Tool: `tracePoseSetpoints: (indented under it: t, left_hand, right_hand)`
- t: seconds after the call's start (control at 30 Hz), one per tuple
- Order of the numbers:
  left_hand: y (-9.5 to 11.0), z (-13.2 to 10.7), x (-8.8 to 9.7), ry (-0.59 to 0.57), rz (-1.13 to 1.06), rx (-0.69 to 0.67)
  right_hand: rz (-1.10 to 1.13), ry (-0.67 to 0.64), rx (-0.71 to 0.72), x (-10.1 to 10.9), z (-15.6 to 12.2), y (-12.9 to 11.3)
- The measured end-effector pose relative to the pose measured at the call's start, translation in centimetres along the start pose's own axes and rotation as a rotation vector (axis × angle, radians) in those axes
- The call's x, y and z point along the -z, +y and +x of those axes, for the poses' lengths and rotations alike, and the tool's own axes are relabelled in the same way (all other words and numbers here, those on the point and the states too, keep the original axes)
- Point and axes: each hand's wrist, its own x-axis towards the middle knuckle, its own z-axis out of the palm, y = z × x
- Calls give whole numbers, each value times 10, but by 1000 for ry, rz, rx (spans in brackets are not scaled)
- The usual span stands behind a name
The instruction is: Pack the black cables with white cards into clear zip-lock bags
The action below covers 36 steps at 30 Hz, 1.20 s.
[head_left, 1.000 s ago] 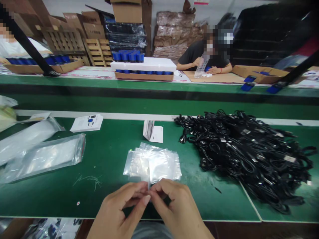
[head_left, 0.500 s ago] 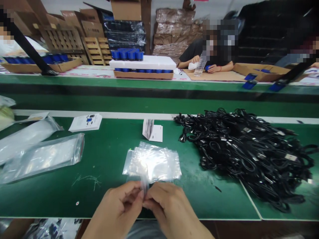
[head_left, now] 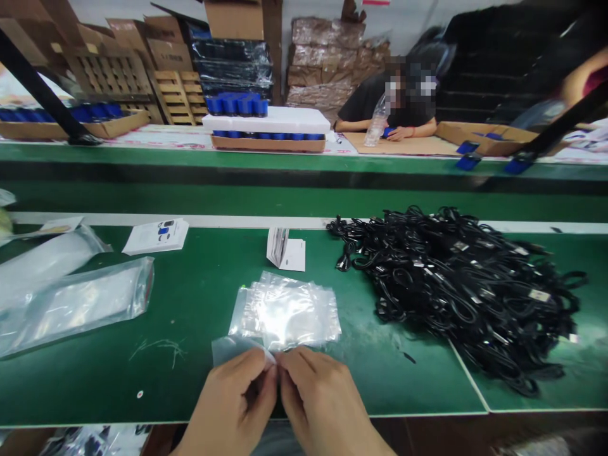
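Note:
My left hand point(head_left: 237, 399) and my right hand point(head_left: 323, 402) meet at the near edge of the green table point(head_left: 190, 373). Both pinch one small clear plastic bag point(head_left: 228, 347), which lies flat to the left of the fingertips. Just beyond the hands rests a stack of small clear bags point(head_left: 285, 311). To the right is a big heap of black coiled cables point(head_left: 456, 285).
Large clear bags point(head_left: 71, 304) lie at the left. A white leaflet stack point(head_left: 156, 235) and a folded leaflet point(head_left: 285, 248) sit farther back. Across the green belt, a person point(head_left: 384, 104) sits by a water bottle; a tray of blue parts point(head_left: 266, 130) and cartons stand there.
The small bag stood upright between my fingertips; it has now tipped down to the left, lying flatter. Both hands shifted slightly nearer and lower.

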Motion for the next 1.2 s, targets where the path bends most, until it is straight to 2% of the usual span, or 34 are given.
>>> tracePoseSetpoints:
  t: [0.2, 0.33, 0.4, 0.47, 0.6, 0.63, 0.77, 0.9, 1.07, 1.2]
  left_hand:
    - [-3, -6, 0, 105, 64, -68]
    - [-6, -13, 0, 134, 105, -69]
    - [-8, -15, 0, 139, 101, -13]
    - [-11, -17, 1, 138, 90, 62]
    - [-19, -19, 5, 127, 62, 119]
    - [-21, -19, 6, 123, 49, 130]
    - [-25, -19, 4, 109, 6, 178]
    - [-23, -19, -1, 132, -29, 258]
    - [-21, -19, -2, 142, -117, 352]
    - [-18, -18, 1, 147, -335, 533]
  right_hand:
    - [-100, 86, 7, -3, 1, -5]
    - [-167, 179, -134, -9, 3, -2]
    - [-167, 138, -213, -9, 4, 0]
    - [-122, 28, -289, -4, 8, 2]
    - [304, -222, -369, 19, 33, 15]
    - [375, -219, -389, 25, 44, 22]
    - [399, -98, -518, 38, 100, 58]
    - [467, -188, -643, 28, 141, 81]
    - [562, -265, -715, 17, 150, 90]
    - [585, -189, -698, 30, 132, 90]
